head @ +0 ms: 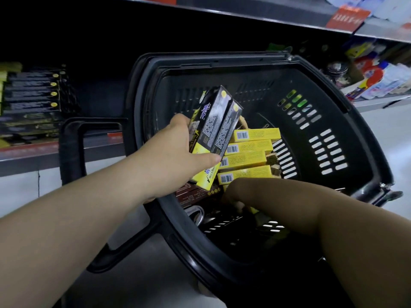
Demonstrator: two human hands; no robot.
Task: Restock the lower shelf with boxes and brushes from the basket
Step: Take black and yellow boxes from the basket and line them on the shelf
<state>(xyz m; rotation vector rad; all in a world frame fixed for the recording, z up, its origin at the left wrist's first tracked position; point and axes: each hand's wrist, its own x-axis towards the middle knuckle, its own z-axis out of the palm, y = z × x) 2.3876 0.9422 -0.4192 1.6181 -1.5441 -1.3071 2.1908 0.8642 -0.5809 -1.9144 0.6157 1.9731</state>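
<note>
Midway, over the black plastic basket (222,57) on the shop floor: clasping a bundle of long black-and-yellow boxes (213,130) in the left grip (178,156), thumb across the front, fingers wrapped behind, long axis tilted up and away toward the basket's far wall. Held clear of the load beneath, above the basket's left inner side. Reaching down with the right grip (242,193) at the basket's near side, fingers curled at the nearest of a row of yellow boxes (246,160) lying flat, long axes running left to right across the basket floor; impossible to tell whether closed on one yet. Brown ribbed ends, perhaps brushes (274,160), just beyond the right ends of that row. To the left of the basket, close by, the lower shelf (44,155), carrying stacked dark boxes (33,94). Likely next: swinging the held bundle leftward from the basket to that shelf, a job for the left grip, nearer to it, then turning the boxes level alongside the stack. Plenty left in the basket, so well short of done.
</note>
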